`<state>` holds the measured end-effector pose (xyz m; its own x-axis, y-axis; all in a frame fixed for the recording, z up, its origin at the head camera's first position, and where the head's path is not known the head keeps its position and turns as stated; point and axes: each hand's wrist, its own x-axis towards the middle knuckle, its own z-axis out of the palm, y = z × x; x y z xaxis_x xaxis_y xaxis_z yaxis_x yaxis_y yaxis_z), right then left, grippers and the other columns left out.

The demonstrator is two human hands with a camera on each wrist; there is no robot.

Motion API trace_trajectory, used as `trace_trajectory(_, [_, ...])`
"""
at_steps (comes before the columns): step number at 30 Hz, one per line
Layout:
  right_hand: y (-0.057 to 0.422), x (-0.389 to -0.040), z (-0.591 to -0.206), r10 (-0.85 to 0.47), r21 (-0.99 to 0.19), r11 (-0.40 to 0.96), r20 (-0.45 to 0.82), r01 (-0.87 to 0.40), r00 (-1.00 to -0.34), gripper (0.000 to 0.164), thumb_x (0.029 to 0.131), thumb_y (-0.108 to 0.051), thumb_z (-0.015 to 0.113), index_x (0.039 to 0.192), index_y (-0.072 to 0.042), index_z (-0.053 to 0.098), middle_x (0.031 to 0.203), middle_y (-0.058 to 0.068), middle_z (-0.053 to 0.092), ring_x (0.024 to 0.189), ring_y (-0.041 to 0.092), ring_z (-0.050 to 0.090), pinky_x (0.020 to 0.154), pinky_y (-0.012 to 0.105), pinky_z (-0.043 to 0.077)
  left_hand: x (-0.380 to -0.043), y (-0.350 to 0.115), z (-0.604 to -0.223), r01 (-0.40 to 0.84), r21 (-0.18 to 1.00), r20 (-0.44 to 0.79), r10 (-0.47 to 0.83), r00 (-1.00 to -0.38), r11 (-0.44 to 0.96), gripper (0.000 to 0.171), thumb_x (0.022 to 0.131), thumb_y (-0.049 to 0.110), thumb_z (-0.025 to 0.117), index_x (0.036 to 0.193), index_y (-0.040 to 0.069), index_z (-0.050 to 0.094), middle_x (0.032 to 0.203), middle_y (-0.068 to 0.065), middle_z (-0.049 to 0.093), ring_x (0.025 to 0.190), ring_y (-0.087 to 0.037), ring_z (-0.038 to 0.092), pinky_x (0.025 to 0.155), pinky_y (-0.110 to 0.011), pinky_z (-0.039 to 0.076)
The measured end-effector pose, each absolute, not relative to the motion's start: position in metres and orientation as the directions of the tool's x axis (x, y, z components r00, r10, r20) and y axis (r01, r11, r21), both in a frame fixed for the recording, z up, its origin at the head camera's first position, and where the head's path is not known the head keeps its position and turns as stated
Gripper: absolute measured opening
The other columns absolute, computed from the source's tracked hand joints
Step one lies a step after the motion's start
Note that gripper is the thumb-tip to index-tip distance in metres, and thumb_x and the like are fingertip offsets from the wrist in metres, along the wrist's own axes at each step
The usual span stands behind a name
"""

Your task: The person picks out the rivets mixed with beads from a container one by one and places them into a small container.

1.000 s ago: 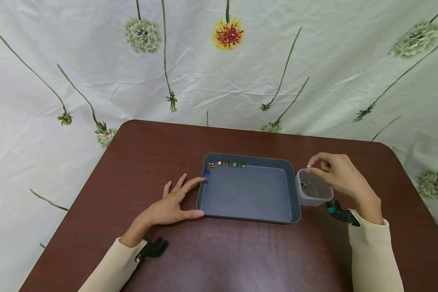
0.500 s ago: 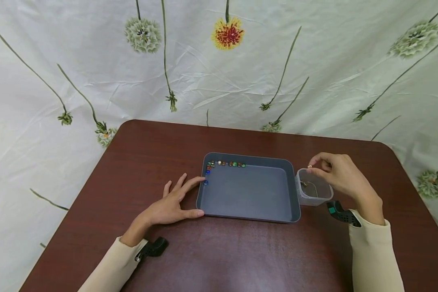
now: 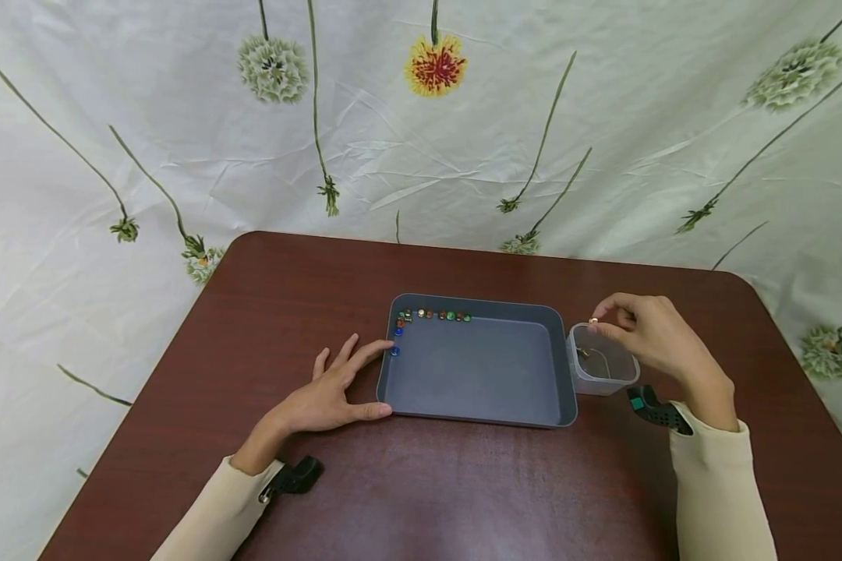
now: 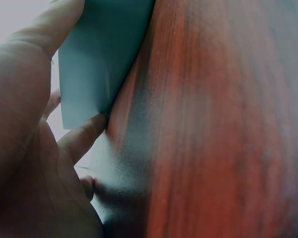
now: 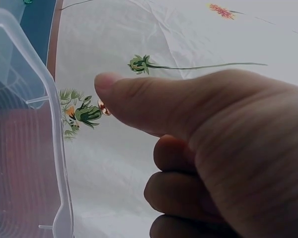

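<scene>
My right hand (image 3: 656, 331) pinches a small shiny amber bead (image 3: 592, 320) between thumb and index finger, over the far rim of a clear plastic container (image 3: 603, 386). In the right wrist view the thumb hides most of that bead (image 5: 104, 107), and the other fingers are curled in. My left hand (image 3: 326, 399) lies at the left end of a shallow grey tray (image 3: 477, 370), its fingers spread. Its index fingertip touches the left rim and its thumb the near left corner. A blue bead (image 3: 395, 351) sits just inside by the index finger.
Several green, brown and clear beads (image 3: 451, 316) line the tray's far wall, and others run down its left side. The container stands against the tray's right end, with a thin cord and small bits inside. A flowered cloth (image 3: 393, 140) hangs behind the brown table (image 3: 463, 483).
</scene>
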<state>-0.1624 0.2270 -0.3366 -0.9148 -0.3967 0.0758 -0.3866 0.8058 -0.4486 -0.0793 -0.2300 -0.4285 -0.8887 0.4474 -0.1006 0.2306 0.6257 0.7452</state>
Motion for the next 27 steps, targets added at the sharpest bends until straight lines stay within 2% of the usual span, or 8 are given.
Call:
trace_trajectory(18, [0.2268, -0.1624, -0.3377, -0.411, -0.456, 0.796, 0.073, -0.397, -0.909, 0.010, 0.091, -0.015, 0.075, 0.097, -0.008, 0.070, 0.058, -0.006, 0.031, 0.051, 0.006, 0.025, 0.052, 0.026, 0.031, -0.0801, -0.2288, -0.4263, 0.233, 0.741, -0.107, 0.453, -0.885, 0.630, 0.088, 0.087, 0.047, 0.076, 0.158, 0.034, 0.025, 0.164, -0.003, 0.028, 0.155, -0.038, -0.005, 0.113, -0.068, -0.013])
trace_trajectory(27, [0.2231, -0.1647, -0.3407, -0.417, -0.463, 0.798, 0.040, -0.387, -0.908, 0.014, 0.093, -0.022, 0.073, 0.098, -0.009, 0.071, 0.058, -0.006, 0.029, 0.051, 0.006, 0.025, 0.052, 0.026, 0.030, -0.0789, -0.2287, -0.4251, 0.228, 0.742, -0.110, 0.450, -0.886, 0.630, 0.088, 0.087, 0.047, 0.076, 0.158, 0.035, 0.025, 0.164, -0.004, 0.028, 0.155, -0.038, -0.005, 0.113, -0.068, -0.013])
